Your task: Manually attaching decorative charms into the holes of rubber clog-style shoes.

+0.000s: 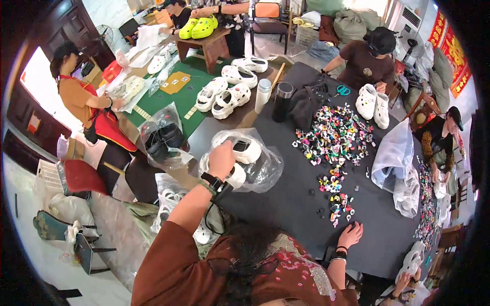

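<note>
A pair of white clogs (247, 151) lies on a clear plastic bag (269, 171) at the near left of the black table. My left hand (222, 159) reaches over the pair, its fingers closed on a white clog; the fingertips are partly hidden. My right hand (350, 235) rests on the table's near edge, fingers stretched out, holding nothing. Just beyond it lies a scattered trail of small colourful shoe charms (341, 204), which widens into a large pile (334, 135).
Left of the clogs are bagged black shoes (166, 137). White clogs (224, 97), a white bottle (263, 94) and a black tumbler (282, 102) stand farther back. A plastic bag (393, 158) lies right. Co-workers (370, 64) surround the tables; yellow-green clogs (199, 27) top a wooden stool.
</note>
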`<state>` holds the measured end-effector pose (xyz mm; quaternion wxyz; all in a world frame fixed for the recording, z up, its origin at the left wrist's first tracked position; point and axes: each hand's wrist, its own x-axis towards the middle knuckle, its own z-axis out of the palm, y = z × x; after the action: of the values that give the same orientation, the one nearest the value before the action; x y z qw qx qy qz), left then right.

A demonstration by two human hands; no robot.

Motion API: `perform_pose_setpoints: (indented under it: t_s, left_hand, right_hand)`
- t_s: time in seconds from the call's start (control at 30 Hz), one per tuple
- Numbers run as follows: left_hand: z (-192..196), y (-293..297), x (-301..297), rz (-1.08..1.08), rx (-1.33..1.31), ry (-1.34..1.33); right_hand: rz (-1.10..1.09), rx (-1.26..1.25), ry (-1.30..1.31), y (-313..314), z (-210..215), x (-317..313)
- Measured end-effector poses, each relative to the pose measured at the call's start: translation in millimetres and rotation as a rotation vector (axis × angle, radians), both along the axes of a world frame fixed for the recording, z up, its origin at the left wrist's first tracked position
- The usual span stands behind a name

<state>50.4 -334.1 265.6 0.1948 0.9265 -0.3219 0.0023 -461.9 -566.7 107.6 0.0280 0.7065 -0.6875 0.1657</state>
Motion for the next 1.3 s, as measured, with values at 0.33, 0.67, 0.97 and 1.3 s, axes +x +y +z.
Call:
perform_pose_setpoints:
  t_s: [0.33,0.67,0.97,1.3]
  left_hand:
    - [70,-11,-45,-0.169,-0.669,0.081]
    - [79,-33,-141,-0.596,-0.648,0.290]
    - [70,-27,-181,-0.821,-0.280,0.548]
    - [80,16,-107,-0.621,-0.309,0.572]
  right_hand:
    - [0.636,0.039,-0.475,6,94,61]
    - [1.275,0.368,-0.710,71,186,220]
    - [1.328,0.283,-0.469,74,37,236]
    - [1.208,0.224,0.177,76,81,281]
